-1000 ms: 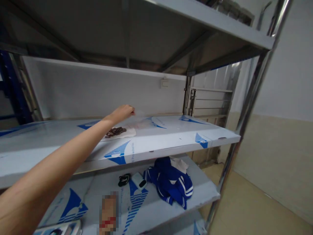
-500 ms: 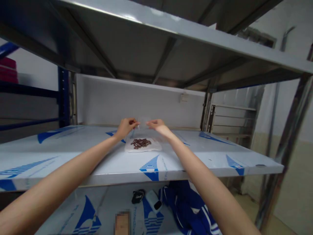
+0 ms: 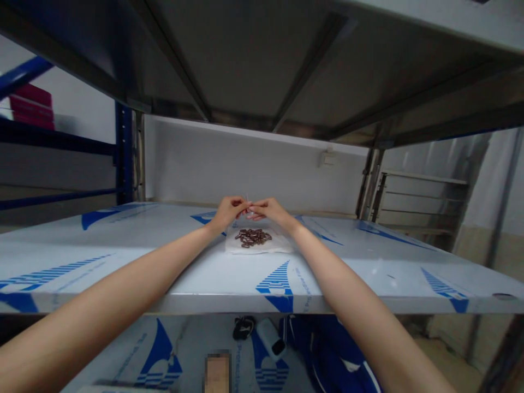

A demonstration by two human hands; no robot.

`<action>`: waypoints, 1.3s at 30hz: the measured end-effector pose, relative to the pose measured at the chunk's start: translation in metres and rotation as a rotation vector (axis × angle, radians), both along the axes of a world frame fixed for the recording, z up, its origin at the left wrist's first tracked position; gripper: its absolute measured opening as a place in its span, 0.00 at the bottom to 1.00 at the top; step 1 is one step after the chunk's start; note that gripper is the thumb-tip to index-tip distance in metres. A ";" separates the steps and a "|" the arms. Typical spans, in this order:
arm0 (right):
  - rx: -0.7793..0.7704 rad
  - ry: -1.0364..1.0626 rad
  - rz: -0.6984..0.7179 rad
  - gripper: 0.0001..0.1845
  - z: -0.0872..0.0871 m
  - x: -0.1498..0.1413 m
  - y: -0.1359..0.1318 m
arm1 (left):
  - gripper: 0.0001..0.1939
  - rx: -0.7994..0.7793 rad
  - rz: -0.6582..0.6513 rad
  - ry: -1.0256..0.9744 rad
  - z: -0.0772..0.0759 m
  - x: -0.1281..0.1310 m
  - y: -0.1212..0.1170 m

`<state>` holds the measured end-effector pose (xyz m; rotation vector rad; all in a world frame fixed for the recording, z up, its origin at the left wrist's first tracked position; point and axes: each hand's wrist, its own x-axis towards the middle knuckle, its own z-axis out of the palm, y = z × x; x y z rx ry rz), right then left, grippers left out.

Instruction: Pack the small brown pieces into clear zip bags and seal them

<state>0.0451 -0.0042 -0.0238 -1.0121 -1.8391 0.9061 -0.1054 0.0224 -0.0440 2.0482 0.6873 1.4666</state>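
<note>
So, the left hand (image 3: 230, 213) and right hand (image 3: 269, 210) meet above a steel shelf (image 3: 370, 273), their fingertips just beside each other. A thin clear sliver (image 3: 247, 202), perhaps plastic film, stands up between them. Both grips look pinched, but the view is too small to tell whether either is clenched on the sliver. Directly below and just in front of the hands, brown capsules (image 3: 252, 237) lie in a loose cluster on a white sheet (image 3: 282, 246), with neither hand touching them. The sheet sits near the shelf's back half, on protective film printed in blue. On the lower shelf, a blue jacket (image 3: 327, 355) lies beside a white object (image 3: 271, 337) and a black object (image 3: 243, 328). A blue rack upright (image 3: 123, 153) stands at the left.
</note>
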 end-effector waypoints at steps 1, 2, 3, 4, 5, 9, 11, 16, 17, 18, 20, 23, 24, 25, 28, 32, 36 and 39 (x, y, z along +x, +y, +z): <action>-0.012 -0.015 -0.026 0.08 0.001 0.002 0.000 | 0.16 -0.006 0.002 0.019 0.000 0.000 0.000; -0.002 -0.040 -0.072 0.09 0.001 0.003 0.001 | 0.15 -0.013 0.011 0.042 -0.001 0.001 0.000; 0.026 -0.069 -0.133 0.09 0.001 0.006 0.002 | 0.15 -0.017 0.031 0.068 -0.001 0.001 0.000; 0.065 -0.102 -0.201 0.10 0.001 0.008 0.004 | 0.14 -0.018 0.066 0.101 0.000 0.001 -0.001; 0.106 -0.137 -0.266 0.10 0.000 0.011 0.006 | 0.14 -0.007 0.111 0.145 0.000 0.001 -0.002; 0.175 -0.253 -0.395 0.10 -0.002 0.019 0.009 | 0.11 0.149 0.416 0.368 0.001 0.001 -0.008; 0.176 -0.267 -0.379 0.10 -0.003 0.019 0.007 | 0.10 0.298 0.554 0.421 -0.002 0.001 -0.010; 0.211 -0.245 -0.367 0.11 -0.009 0.014 0.006 | 0.37 0.581 0.511 0.563 -0.013 0.001 -0.007; 0.211 -0.243 -0.359 0.11 -0.010 0.013 0.007 | 0.39 0.589 0.489 0.600 -0.014 0.000 -0.006; 0.208 -0.241 -0.345 0.10 -0.011 0.013 0.008 | 0.39 0.590 0.479 0.623 -0.014 0.000 -0.006; 0.196 -0.234 -0.318 0.10 -0.012 0.013 0.010 | 0.35 0.587 0.483 0.633 -0.012 -0.002 -0.006; 0.181 -0.224 -0.293 0.12 -0.011 0.013 0.009 | 0.30 0.587 0.506 0.629 -0.005 -0.005 -0.007; 0.170 -0.224 -0.277 0.14 -0.011 0.014 0.009 | 0.28 0.586 0.520 0.630 -0.003 -0.006 -0.008; 0.156 -0.232 -0.268 0.17 -0.011 0.016 0.008 | 0.27 0.584 0.534 0.632 -0.002 -0.007 -0.008; 0.158 -0.373 -0.338 0.19 -0.010 0.023 0.006 | 0.24 0.574 0.569 0.640 0.000 -0.009 -0.007; 0.200 -0.654 -0.353 0.13 -0.013 0.036 0.011 | 0.22 0.541 0.585 0.684 -0.001 -0.012 -0.004; 0.200 -0.762 -0.270 0.10 -0.018 0.039 0.015 | 0.23 0.492 0.570 0.770 -0.002 -0.013 -0.001; 0.262 -0.839 -0.286 0.08 -0.017 0.034 0.010 | 0.23 0.473 0.556 0.832 -0.004 -0.013 0.002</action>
